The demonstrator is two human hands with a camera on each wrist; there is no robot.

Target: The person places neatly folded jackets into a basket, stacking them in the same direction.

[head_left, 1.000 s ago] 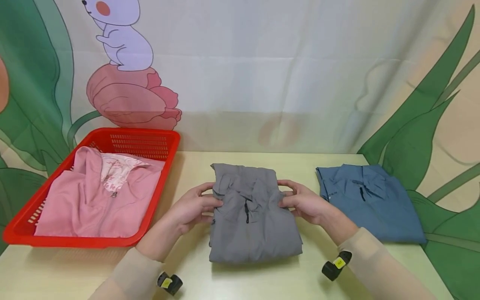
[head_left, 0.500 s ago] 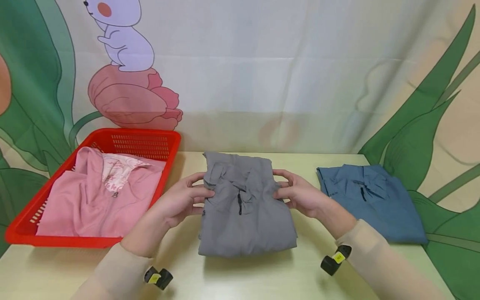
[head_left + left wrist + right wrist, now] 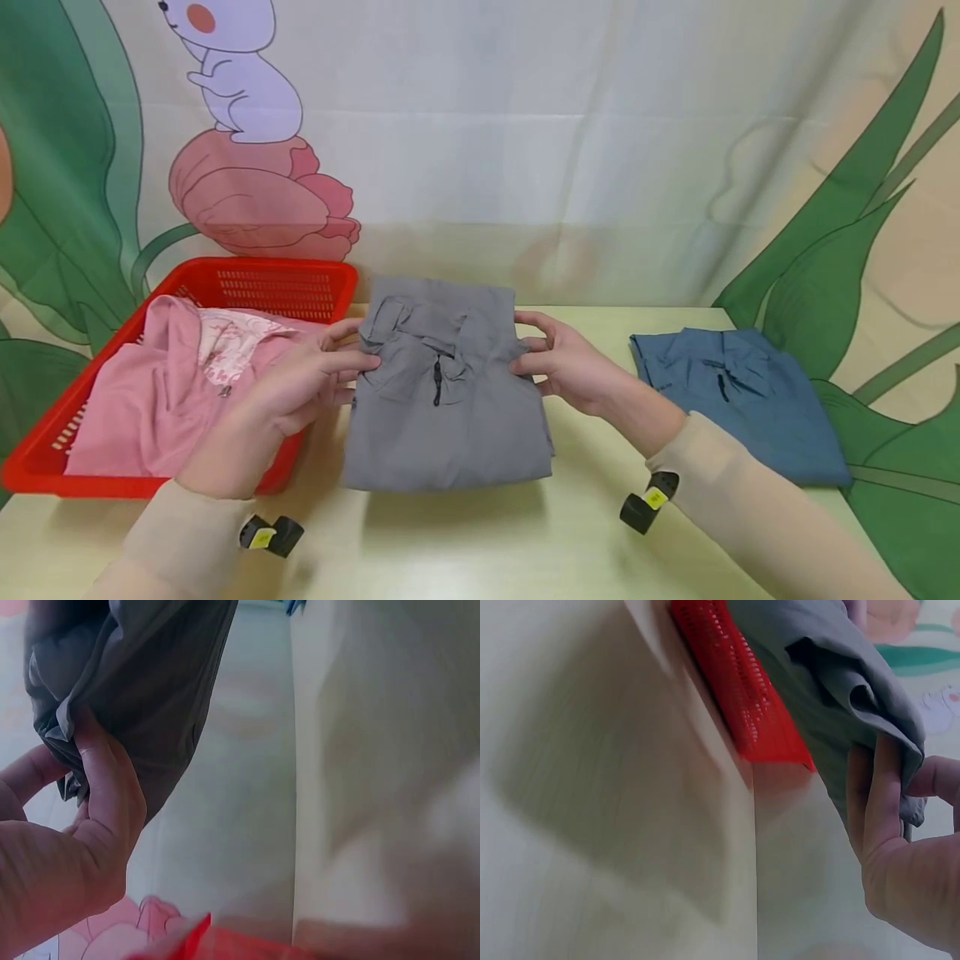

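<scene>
A folded grey jacket [image 3: 450,417] with a black zipper pull hangs above the table in the head view, its shadow below it. My left hand [image 3: 303,375] grips its left edge, thumb on top and fingers beneath. On the opposite edge my right hand [image 3: 566,364] pinches the cloth the same way. In the left wrist view the left hand [image 3: 90,817] holds bunched grey fabric between thumb and fingers. The right wrist view has the right hand [image 3: 907,832] with its fingers under the folded layers. The jacket's left edge lies close beside the red basket [image 3: 281,475].
Inside the basket lies a pink hooded jacket [image 3: 127,408], partly hidden by my left arm. A folded blue jacket [image 3: 742,408] rests on the pale table [image 3: 585,533] at the right. Behind the table hangs a printed curtain [image 3: 480,150].
Both hands have raised the grey jacket off the table and carried it left and away from me, toward the basket. The pink and blue jackets have stayed put.
</scene>
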